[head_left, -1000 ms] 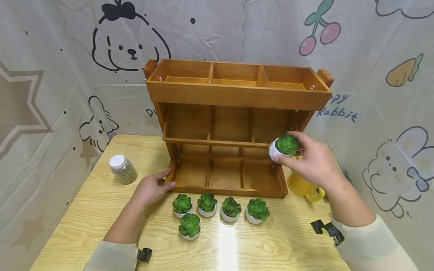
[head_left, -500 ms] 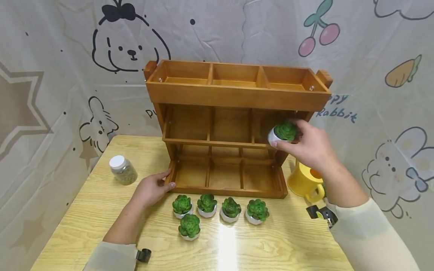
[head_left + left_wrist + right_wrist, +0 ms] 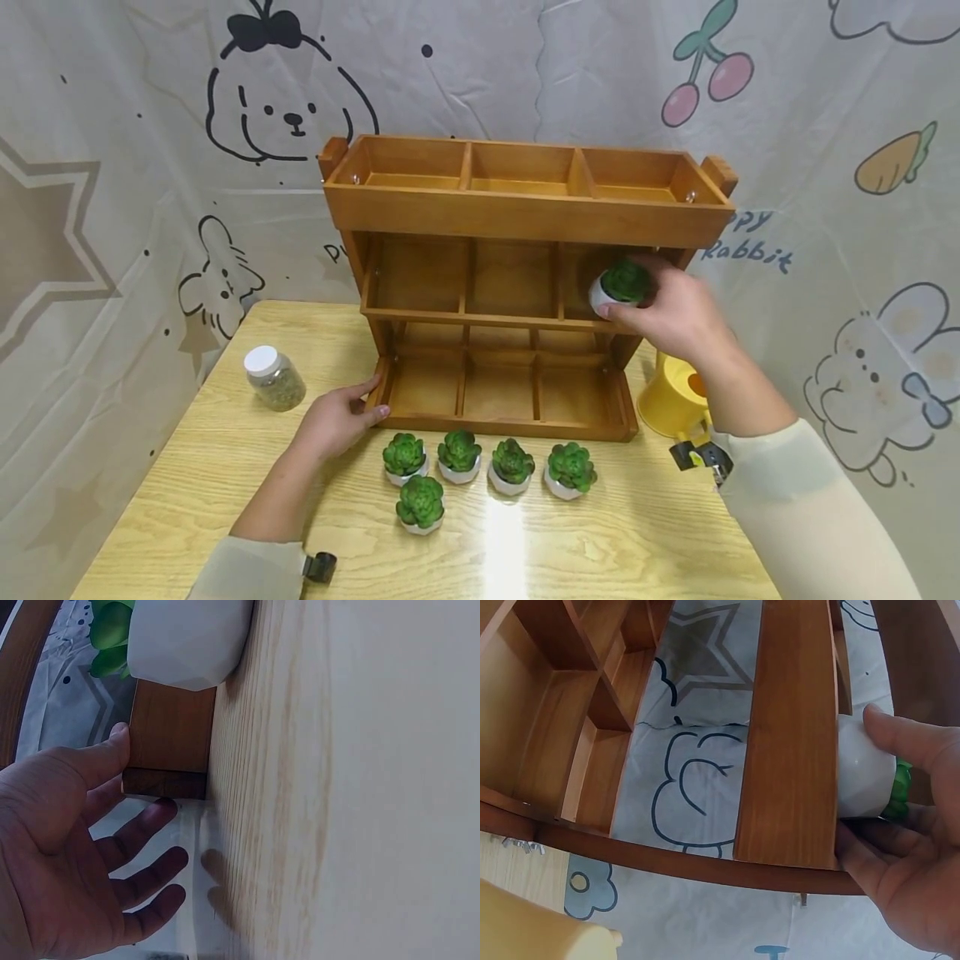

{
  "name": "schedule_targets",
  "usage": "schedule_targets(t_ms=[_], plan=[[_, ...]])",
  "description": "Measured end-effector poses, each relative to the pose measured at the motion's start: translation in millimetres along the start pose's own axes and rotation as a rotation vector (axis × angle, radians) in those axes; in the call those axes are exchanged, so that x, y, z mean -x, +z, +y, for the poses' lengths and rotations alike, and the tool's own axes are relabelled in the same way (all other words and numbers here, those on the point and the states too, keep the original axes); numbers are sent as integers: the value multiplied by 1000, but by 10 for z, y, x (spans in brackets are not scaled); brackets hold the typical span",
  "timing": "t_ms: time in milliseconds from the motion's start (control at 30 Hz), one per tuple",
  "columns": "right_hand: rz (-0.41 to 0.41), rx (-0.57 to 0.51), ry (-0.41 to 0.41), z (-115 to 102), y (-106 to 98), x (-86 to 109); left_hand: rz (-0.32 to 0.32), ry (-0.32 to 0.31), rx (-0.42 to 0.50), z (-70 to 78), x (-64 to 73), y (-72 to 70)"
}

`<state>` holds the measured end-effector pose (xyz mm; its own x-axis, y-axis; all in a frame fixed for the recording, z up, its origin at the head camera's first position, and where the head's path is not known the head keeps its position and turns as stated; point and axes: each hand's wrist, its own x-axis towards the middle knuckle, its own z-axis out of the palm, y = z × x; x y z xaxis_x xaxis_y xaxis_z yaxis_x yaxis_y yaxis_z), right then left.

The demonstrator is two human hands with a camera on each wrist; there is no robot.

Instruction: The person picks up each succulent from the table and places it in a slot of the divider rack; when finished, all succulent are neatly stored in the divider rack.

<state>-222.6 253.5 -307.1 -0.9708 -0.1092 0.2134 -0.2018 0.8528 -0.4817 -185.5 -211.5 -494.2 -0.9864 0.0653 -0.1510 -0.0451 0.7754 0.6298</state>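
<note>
My right hand (image 3: 678, 308) holds a small potted succulent (image 3: 626, 282) with a white faceted pot, tilted, at the right compartment of the middle tier of a brown wooden shelf (image 3: 525, 212). In the right wrist view, the white pot (image 3: 864, 769) is between thumb and fingers, beside the tier's front board (image 3: 791, 742). My left hand (image 3: 333, 423) grips the shelf's lower left corner. Seen from the left wrist, the thumb and index finger are at the corner (image 3: 169, 761), the other fingers spread free. Several potted succulents (image 3: 510, 462) stand before the shelf.
A yellow watering can (image 3: 667, 400) stands right of the shelf, below my right forearm. At the left is a clear jar with a white lid (image 3: 275, 379). A printed curtain (image 3: 480, 67) hangs behind and at the sides of the wooden table (image 3: 600, 550).
My right hand has carried the succulent up and slightly inward, from the middle tier's front edge into its right compartment opening. The left hand stays at the shelf corner.
</note>
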Motion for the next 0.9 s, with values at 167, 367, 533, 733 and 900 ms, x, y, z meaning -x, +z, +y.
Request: schedule_targets(t_ms=[167,367,533,733,900], plan=[[-19,10,9,0,58,-30,-1,-7,12,0,3,7],[-30,21,10,-6,130,-37,-3,-3,19,3,11,17],[-32,18,8,3,172,-33,-6,2,30,0,15,21],[-59,1,3,-15,204,-26,-6,-4,38,-16,4,12],[-69,-37,-7,5,222,-14,-12,-12,48,-35,2,10]])
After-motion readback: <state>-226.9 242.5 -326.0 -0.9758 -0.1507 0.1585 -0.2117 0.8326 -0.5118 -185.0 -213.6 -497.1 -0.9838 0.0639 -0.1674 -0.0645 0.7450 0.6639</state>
